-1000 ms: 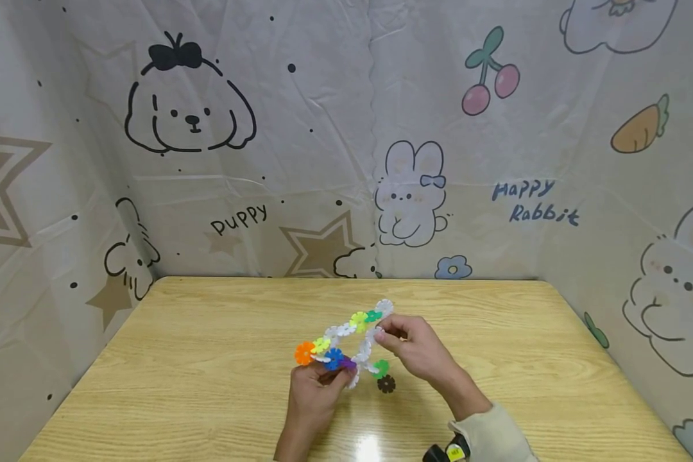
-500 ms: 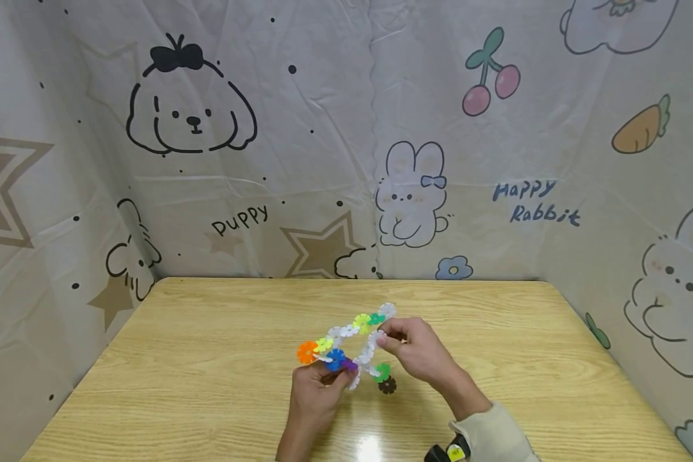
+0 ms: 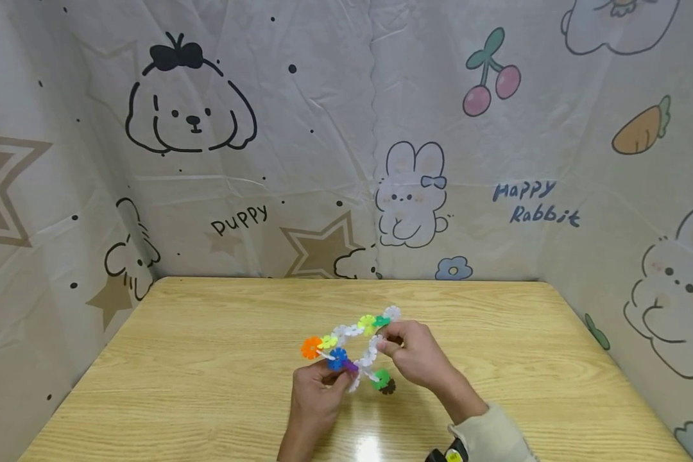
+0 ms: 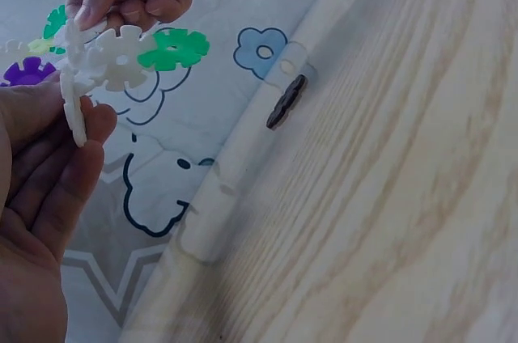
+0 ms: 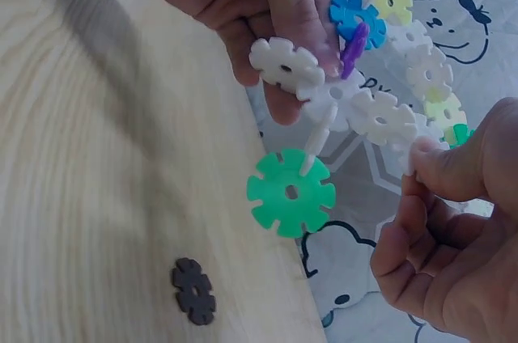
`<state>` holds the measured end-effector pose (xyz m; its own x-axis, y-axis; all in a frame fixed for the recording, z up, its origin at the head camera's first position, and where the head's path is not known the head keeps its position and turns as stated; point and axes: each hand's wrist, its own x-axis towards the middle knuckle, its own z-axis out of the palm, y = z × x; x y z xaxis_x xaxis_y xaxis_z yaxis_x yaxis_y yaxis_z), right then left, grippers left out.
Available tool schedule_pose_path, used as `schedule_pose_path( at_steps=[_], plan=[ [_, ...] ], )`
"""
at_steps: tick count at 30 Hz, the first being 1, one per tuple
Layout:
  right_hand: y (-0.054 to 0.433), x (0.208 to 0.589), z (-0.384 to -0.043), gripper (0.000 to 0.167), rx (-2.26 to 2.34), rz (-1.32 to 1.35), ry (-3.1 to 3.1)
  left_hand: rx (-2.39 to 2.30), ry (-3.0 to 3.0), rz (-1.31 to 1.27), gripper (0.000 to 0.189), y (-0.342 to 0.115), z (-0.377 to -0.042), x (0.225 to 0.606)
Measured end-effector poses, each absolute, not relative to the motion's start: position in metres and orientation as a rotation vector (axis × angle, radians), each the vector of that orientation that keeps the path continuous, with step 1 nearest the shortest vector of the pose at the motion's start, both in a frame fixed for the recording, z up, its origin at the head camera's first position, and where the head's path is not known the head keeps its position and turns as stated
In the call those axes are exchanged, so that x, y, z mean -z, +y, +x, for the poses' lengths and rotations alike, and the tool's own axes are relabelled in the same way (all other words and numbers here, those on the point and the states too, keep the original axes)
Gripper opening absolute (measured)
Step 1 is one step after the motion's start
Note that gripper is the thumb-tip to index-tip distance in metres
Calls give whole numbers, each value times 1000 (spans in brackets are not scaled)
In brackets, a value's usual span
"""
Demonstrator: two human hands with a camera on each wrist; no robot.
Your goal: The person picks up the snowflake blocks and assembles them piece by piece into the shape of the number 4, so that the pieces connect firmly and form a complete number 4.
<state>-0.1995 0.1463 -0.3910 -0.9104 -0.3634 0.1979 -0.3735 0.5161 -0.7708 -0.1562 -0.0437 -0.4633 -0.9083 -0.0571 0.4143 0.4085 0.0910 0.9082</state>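
A chain of slotted snowflake discs (image 3: pixel 337 358) is held above the table between both hands. It joins orange, yellow, blue, purple, green and several white discs into a bent loop with a side branch. My left hand (image 3: pixel 316 399) pinches a white disc (image 4: pixel 73 108) close to the purple disc (image 5: pixel 354 50). With thumb and fingertips, my right hand (image 3: pixel 418 354) pinches another white disc at one end of the white run, mostly covered by the thumb in the right wrist view. A green disc (image 5: pixel 291 192) hangs from the branch, linked by an edge-on white disc (image 5: pixel 320 139).
One dark brown disc (image 5: pixel 193 291) lies loose on the wooden table (image 3: pixel 208 385), below the green disc. A printed cloth (image 3: pixel 300 160) stands behind the table and along its sides. A black wrist strap (image 3: pixel 447 453) shows by the right sleeve (image 3: pixel 491 433).
The chain has shifted slightly right and tilted, its green branch disc dropping to overlap the brown disc in the head view. My right hand has moved slightly downward with it; both grips stay.
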Motion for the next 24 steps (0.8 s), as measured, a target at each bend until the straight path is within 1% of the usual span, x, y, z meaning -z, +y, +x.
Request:
schedule_pose_path(
  at_steps=[6, 13, 19, 24],
  plan=[
    [147, 390, -201, 15, -1402, 680, -2711, 1885, -2015, -353, 11, -45, -157, 462],
    [151, 391, -200, 15, -1474, 693, -2688, 1942, -1985, -329, 12, -44, -157, 460],
    [157, 403, -197, 20, -1587, 678, -2696, 1959, -1962, -319, 11, -42, -158, 459],
    [161, 411, -194, 24, -1670, 780, -2702, 1984, -1902, -343, 7, -39, -159, 460]
  ],
)
